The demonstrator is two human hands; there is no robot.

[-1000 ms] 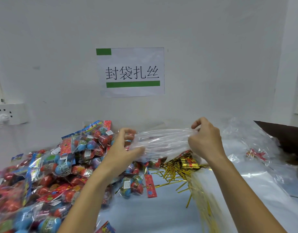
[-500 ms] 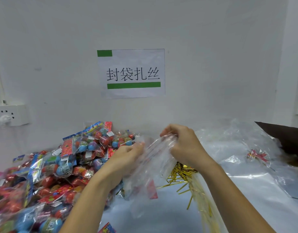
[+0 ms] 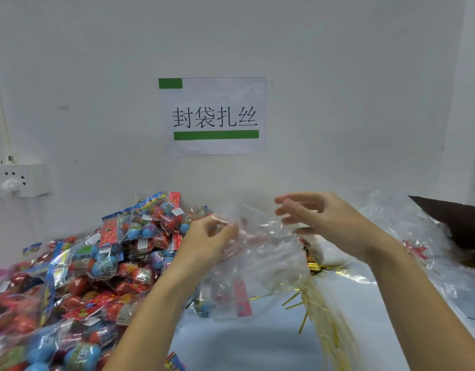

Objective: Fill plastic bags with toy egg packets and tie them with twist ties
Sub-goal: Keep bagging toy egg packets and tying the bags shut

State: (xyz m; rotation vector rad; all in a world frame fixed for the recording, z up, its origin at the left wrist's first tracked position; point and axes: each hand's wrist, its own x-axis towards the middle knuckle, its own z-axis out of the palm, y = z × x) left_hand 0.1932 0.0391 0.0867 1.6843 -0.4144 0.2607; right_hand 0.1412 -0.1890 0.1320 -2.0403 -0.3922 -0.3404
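Plastic bag [image 3: 260, 253], clear and crumpled, hangs between the two hands above the white table [image 3: 247, 344], in front of the wall. Left hand [image 3: 204, 236] pinches the bag's upper left edge between thumb and curled fingers, at the right-hand margin of the packet heap. Right hand [image 3: 322, 220] is raised at the bag's upper right, fingers spread and loosely bent; the thumb lies against the film, but whether any finger grips it cannot be determined because the film is transparent and blurred. Toy egg packets [image 3: 78, 266] form a large heap covering the left part of the table, each a clear pouch with red and blue eggs and a printed header card. One packet with a pink header [image 3: 241, 298] lies apart from the heap, seen through the lower part of the bag. Gold twist ties [image 3: 308, 298] lie in a loose scatter on the table below and to the right of the bag, near the right forearm. Further clear plastic film [image 3: 408, 236] is piled at the right side of the table, beside a dark board [image 3: 456, 223]. On the wall, a paper sign [image 3: 215, 116] with green bars is fixed above the hands, and a white socket [image 3: 16, 180] sits at the left edge.
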